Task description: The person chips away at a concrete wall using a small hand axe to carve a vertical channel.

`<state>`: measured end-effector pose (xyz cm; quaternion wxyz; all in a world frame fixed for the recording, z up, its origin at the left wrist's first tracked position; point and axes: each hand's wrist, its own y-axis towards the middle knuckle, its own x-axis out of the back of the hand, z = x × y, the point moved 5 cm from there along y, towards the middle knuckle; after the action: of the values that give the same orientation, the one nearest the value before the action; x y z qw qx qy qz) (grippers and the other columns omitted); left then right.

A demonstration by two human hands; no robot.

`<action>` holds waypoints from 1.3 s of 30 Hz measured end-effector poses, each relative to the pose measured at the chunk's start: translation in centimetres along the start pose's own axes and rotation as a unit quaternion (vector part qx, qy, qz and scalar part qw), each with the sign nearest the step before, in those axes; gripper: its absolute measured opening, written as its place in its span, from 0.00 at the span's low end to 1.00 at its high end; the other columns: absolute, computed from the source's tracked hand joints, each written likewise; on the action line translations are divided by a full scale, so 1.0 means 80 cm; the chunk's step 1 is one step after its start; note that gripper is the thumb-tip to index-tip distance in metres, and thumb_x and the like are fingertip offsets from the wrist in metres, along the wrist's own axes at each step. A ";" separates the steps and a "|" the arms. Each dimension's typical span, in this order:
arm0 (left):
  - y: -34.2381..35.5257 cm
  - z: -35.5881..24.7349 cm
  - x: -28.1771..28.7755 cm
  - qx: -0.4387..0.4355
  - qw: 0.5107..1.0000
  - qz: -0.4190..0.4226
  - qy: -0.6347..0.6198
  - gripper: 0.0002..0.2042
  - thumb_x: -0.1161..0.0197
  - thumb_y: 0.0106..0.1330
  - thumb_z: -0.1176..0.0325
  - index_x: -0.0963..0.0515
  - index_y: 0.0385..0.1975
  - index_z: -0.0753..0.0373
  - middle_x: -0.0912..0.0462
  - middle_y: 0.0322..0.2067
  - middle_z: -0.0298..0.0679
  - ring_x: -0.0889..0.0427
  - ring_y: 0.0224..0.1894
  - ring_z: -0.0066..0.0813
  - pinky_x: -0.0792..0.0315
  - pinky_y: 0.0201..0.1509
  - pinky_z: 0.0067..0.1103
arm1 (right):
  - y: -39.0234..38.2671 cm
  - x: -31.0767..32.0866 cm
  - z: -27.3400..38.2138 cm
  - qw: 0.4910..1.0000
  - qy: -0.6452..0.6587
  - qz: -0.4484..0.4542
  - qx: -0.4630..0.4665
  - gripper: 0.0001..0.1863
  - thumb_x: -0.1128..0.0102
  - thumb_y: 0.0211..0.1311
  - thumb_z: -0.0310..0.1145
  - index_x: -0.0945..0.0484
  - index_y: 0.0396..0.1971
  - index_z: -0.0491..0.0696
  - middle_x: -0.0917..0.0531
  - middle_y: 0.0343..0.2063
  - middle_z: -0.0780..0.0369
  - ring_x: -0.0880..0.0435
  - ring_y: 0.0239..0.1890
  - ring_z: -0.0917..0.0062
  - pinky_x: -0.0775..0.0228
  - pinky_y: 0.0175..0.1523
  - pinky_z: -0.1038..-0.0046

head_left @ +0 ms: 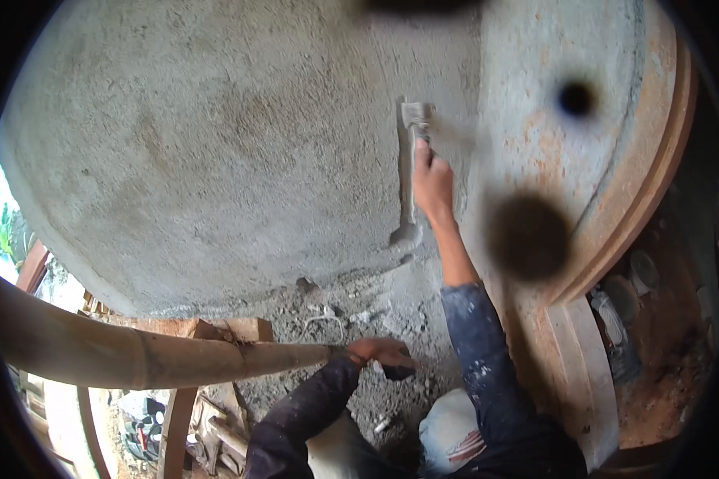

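Observation:
A flat paintbrush (416, 114) is in my right hand (434, 185), its head pointing up and lying on the grey plastered wall (256, 152). The brush is at the upper part of a narrow vertical groove (406, 188) in the plaster. My fingers are closed around its handle. Lower down, my left hand (379, 351) is beside the right end of a thick bamboo pole (216, 361), fingers curled. A small dark object (399, 370) shows under those fingers; its kind cannot be made out.
A curved pale column with a stepped edge (655, 191) rises at the right. Rubble and loose mortar (359, 319) lie along the wall's foot. A wood block (250, 329) is behind the bamboo pole, which crosses the lower left. Dark blurred spots hide patches at the upper right.

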<state>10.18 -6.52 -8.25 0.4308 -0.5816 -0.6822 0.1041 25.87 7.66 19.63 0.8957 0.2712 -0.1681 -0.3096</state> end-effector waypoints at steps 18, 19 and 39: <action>0.016 -0.011 0.008 -0.005 0.999 0.009 0.037 0.32 0.47 0.61 0.37 0.24 0.44 0.66 0.20 0.35 0.42 0.22 0.38 0.34 0.29 0.43 0.30 | -0.008 0.064 0.085 0.835 0.380 -0.150 0.370 0.25 0.60 0.71 0.47 0.30 0.19 0.45 0.31 0.13 0.65 0.31 0.16 0.79 0.39 0.23 0.71; 0.012 -0.016 0.006 -0.005 0.999 0.015 0.036 0.32 0.47 0.61 0.37 0.24 0.44 0.66 0.20 0.35 0.42 0.22 0.38 0.34 0.29 0.43 0.30 | -0.009 0.053 0.070 0.838 0.376 -0.152 0.366 0.25 0.60 0.71 0.47 0.30 0.19 0.45 0.31 0.13 0.65 0.31 0.16 0.79 0.39 0.23 0.71; -0.004 -0.016 0.003 -0.022 1.000 -0.020 -0.005 0.31 0.47 0.60 0.36 0.19 0.38 0.63 0.16 0.32 0.39 0.17 0.34 0.31 0.26 0.39 0.27 | -0.008 0.043 0.106 0.971 0.200 -0.070 0.112 0.27 0.60 0.71 0.50 0.38 0.14 0.49 0.38 0.11 0.67 0.37 0.15 0.81 0.46 0.21 0.76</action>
<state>10.88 -6.83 -7.18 0.4166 -0.5768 -0.6978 0.0831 24.19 1.81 26.46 0.8510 0.4372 0.0000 -0.2908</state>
